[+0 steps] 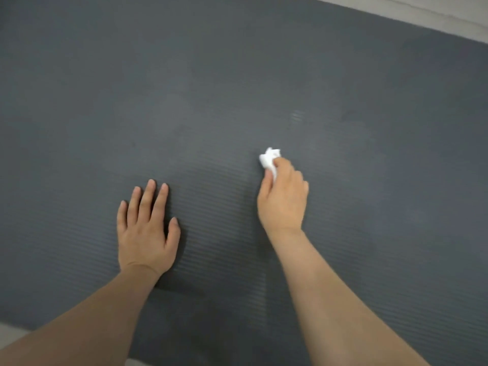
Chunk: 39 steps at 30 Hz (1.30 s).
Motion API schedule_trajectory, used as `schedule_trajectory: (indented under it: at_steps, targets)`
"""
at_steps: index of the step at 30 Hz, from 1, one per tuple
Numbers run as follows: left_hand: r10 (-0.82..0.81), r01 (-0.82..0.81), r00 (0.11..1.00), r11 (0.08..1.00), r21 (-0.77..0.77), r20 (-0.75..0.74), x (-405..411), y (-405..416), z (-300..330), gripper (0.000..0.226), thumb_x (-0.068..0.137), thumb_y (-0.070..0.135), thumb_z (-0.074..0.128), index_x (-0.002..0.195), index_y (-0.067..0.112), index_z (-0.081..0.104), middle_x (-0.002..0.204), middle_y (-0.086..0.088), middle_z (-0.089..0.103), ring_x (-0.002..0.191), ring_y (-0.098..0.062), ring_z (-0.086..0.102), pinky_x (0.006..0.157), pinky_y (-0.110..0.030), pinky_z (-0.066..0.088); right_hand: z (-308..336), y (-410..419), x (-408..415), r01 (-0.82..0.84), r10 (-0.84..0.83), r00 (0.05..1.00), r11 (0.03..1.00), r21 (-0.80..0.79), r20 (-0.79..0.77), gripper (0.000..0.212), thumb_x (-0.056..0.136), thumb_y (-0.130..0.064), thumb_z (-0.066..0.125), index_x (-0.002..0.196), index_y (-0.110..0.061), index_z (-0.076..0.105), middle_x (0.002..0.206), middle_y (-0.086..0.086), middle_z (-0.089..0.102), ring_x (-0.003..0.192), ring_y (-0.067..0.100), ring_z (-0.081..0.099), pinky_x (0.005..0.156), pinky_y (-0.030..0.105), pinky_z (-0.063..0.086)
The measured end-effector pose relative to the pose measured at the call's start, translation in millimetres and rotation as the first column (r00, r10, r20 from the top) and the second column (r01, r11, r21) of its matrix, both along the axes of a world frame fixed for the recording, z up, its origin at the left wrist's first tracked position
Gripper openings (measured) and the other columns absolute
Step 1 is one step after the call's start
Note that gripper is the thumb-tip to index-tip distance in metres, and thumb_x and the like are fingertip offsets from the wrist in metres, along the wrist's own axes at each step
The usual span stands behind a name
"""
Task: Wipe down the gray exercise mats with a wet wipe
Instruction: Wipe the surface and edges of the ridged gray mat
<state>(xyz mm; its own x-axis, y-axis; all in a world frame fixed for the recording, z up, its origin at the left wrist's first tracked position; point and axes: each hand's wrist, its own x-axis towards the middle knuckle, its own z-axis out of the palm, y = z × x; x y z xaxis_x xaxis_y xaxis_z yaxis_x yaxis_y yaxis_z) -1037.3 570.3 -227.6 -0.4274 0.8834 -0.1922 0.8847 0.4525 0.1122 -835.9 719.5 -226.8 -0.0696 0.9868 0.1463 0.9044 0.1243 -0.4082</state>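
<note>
1. Both hands are seen on the gray exercise mat [237, 75]. The left hand [146, 231] is laid flat, palm down, with straight fingers slightly spread, and nothing is held in it; it lies toward the near edge of the mat, left of the middle.

2. A crumpled white wet wipe [269, 158] is pinched in the right hand [282, 196] between thumb and curled fingers. The bunched end of the wipe sticks out beyond the fingertips and appears to be pressed against the mat, near the middle of the visible surface and well apart from the left hand.

3. The step in hand is judged to be a wiping stroke, with the mat steadied by the flat left palm.

4. Several risks can be judged from here. Because the wipe is wadded into a small ball, only a narrow strip would be covered by each pass, so patches could be missed between strokes. The wad could also be dragged out of the pinch by the ribbed surface, or rolled instead of slid. If the left palm were lifted, the mat could be shifted or rucked by the stroke.

5. The mat is seen as dark gray, with fine parallel ribs running across it. Faint, uneven lighter patches show beyond the hands; whether these are damp streaks or reflected light cannot be told. Most of the view is filled by it.

6. A strip of pale floor [449, 19] is visible past the far right corner, and another sliver at the near left corner.
</note>
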Motion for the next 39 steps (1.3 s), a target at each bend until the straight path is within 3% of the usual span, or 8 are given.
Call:
schedule_trajectory:
  at_steps: [9, 18, 22, 25, 30, 34, 36, 39]
  targets:
    - [-0.022, 0.023, 1.000, 0.999, 0.031, -0.017, -5, 1, -4, 0.066, 0.092, 0.041, 0.030, 0.155, 0.022, 0.026, 0.163, -0.004, 0.023, 0.150, -0.027, 0.018, 0.122, -0.049, 0.012, 8, 0, -102, -0.335, 0.328, 0.938, 0.941, -0.048, -0.115, 0.023, 0.083, -0.018, 0.066, 0.104, -0.016, 0.057, 0.074, -0.002, 0.063, 0.065, 0.024, 0.054, 0.065, 0.036, 0.038]
    - [-0.025, 0.025, 1.000, 0.998, 0.064, -0.010, -5, 2, -4, 0.065, 0.093, 0.040, 0.030, 0.155, 0.021, 0.029, 0.163, -0.004, 0.024, 0.151, -0.025, 0.017, 0.123, -0.047, 0.010, 3, 31, -40, -0.479, 0.469, 0.870, 0.877, 0.040, 0.154, 0.020, 0.076, -0.016, 0.066, 0.095, -0.017, 0.060, 0.069, 0.001, 0.064, 0.064, 0.030, 0.057, 0.060, 0.035, 0.035]
    - [-0.036, 0.036, 0.999, 0.997, 0.064, 0.001, -5, 3, -5, 0.065, 0.092, 0.041, 0.031, 0.154, 0.021, 0.031, 0.162, -0.004, 0.026, 0.151, -0.026, 0.018, 0.123, -0.047, 0.011, 13, 30, 76, -0.217, 0.206, 0.959, 0.975, 0.037, 0.194, 0.024, 0.081, -0.013, 0.062, 0.093, -0.023, 0.044, 0.077, 0.015, 0.066, 0.061, 0.037, 0.057, 0.062, 0.040, 0.043]
    - [-0.035, 0.034, 0.999, 0.997, 0.074, 0.014, -6, 2, -5, 0.066, 0.091, 0.041, 0.032, 0.154, 0.021, 0.033, 0.161, -0.004, 0.028, 0.150, -0.027, 0.020, 0.122, -0.048, 0.012, 21, 12, 137, 0.243, -0.217, 0.952, 0.965, -0.100, 0.216, 0.020, 0.084, -0.030, 0.039, 0.089, -0.011, 0.045, 0.074, 0.028, 0.061, 0.068, 0.045, 0.057, 0.072, 0.047, 0.041]
    - [-0.054, 0.051, 0.998, 0.993, 0.104, 0.025, -9, 2, -5, 0.064, 0.091, 0.040, 0.031, 0.152, 0.021, 0.035, 0.159, -0.005, 0.032, 0.148, -0.028, 0.024, 0.121, -0.047, 0.012, 23, 33, 57, 0.521, -0.505, 0.851, 0.845, -0.121, 0.141, 0.030, 0.089, -0.024, 0.038, 0.107, -0.003, 0.047, 0.099, 0.031, 0.063, 0.094, 0.048, 0.058, 0.090, 0.049, 0.041]
    - [-0.063, 0.060, 0.998, 0.991, 0.124, 0.019, -10, 1, -11, 0.063, 0.093, 0.039, 0.028, 0.153, 0.021, 0.033, 0.160, -0.003, 0.030, 0.149, -0.026, 0.022, 0.122, -0.048, 0.012, 19, 22, -126, -0.108, 0.130, 0.985, 0.977, -0.181, 0.112, 0.023, 0.091, -0.014, 0.046, 0.112, -0.015, 0.055, 0.106, 0.012, 0.064, 0.095, 0.036, 0.062, 0.080, 0.039, 0.044]
    - [-0.060, 0.056, 0.998, 0.989, 0.139, 0.025, -10, 2, -12, 0.063, 0.092, 0.039, 0.027, 0.153, 0.020, 0.034, 0.160, -0.003, 0.030, 0.149, -0.026, 0.022, 0.122, -0.048, 0.013, 21, 5, -167, -0.513, 0.540, 0.833, 0.835, -0.199, 0.118, 0.026, 0.089, -0.017, 0.047, 0.113, -0.019, 0.056, 0.108, 0.005, 0.065, 0.094, 0.032, 0.062, 0.079, 0.038, 0.043]
    - [-0.059, 0.051, 0.997, 0.988, 0.148, 0.048, -11, -1, -14, 0.065, 0.093, 0.042, 0.025, 0.153, 0.020, 0.033, 0.161, -0.003, 0.028, 0.150, -0.025, 0.020, 0.122, -0.048, 0.011, 21, 13, -112, -0.530, 0.557, 0.817, 0.827, -0.189, 0.146, 0.024, 0.091, -0.021, 0.047, 0.114, -0.015, 0.053, 0.103, 0.012, 0.067, 0.095, 0.035, 0.059, 0.082, 0.040, 0.039]
